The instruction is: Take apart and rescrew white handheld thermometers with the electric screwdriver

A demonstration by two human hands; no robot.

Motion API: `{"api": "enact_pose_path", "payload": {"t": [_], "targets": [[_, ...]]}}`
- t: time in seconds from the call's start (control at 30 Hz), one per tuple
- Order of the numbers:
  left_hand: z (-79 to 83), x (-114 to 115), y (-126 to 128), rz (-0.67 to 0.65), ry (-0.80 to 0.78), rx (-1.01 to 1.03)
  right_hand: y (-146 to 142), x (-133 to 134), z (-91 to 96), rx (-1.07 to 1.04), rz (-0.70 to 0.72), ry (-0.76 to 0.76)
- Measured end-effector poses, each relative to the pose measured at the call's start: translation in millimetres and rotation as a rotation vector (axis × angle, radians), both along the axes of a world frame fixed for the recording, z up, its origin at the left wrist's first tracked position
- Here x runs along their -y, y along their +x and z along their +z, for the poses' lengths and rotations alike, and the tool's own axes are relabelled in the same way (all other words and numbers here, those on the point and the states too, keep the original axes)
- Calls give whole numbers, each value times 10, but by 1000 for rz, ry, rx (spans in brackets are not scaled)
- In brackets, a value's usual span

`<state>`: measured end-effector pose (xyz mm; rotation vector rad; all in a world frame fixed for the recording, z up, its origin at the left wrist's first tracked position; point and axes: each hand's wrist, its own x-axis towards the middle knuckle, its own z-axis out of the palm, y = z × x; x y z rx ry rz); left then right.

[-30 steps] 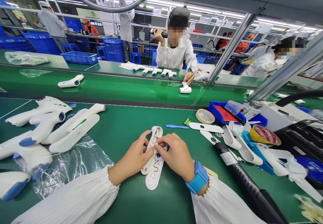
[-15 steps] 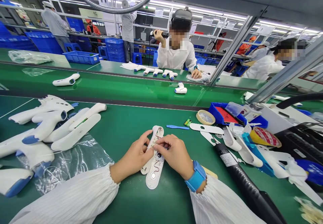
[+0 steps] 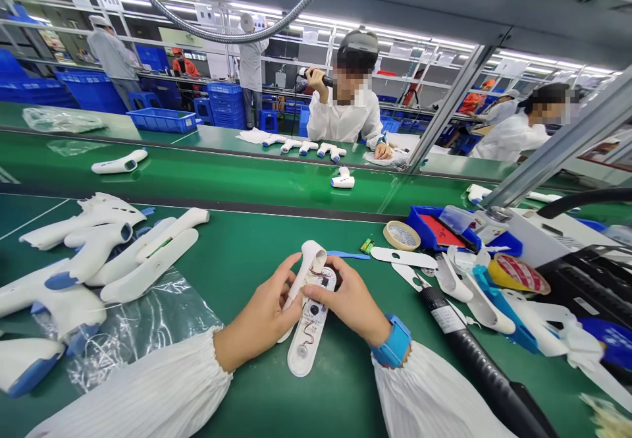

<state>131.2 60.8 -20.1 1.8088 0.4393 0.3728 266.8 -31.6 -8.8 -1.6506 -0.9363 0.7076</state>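
Observation:
On the green mat lies an open white thermometer half-shell [image 3: 307,334] with a circuit board and thin red wires inside. My left hand [image 3: 264,316] pinches the other white shell half [image 3: 306,268], tilted up on edge along the left side of the open one. My right hand [image 3: 351,301], with a blue wristband, has its fingers closed on the upper right edge of the open shell near the board.
A pile of white and blue thermometer bodies [image 3: 93,253] lies at the left on a clear plastic bag [image 3: 143,319]. At the right are a black power screwdriver [image 3: 474,359], tape rolls [image 3: 401,234], loose shell covers [image 3: 402,257], and a blue tray [image 3: 439,224]. Across the conveyor a person [image 3: 348,109] works.
My left hand has lifted the left shell half up on edge, away from lying flat beside the other. On the conveyor the thermometers have drifted left; the person opposite pulled a hand back.

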Motion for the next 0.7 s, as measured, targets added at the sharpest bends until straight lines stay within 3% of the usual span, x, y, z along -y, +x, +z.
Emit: {"api": "enact_pose_path", "payload": {"t": [0.13,0.27,0.4,0.57,0.7], "targets": [[3,13,-33,-32,55,18,-13,-6,68,-323,90,22],[30,31,-68,-66,108,51,-63,-14,91,-487,104,62],[35,23,-51,-15,140,56,-82,-24,67,-432,55,124],[22,-21,-5,74,149,31,-13,-3,65,-413,168,69],[37,-34,-2,77,94,18,-7,2,63,-339,154,78]]}}
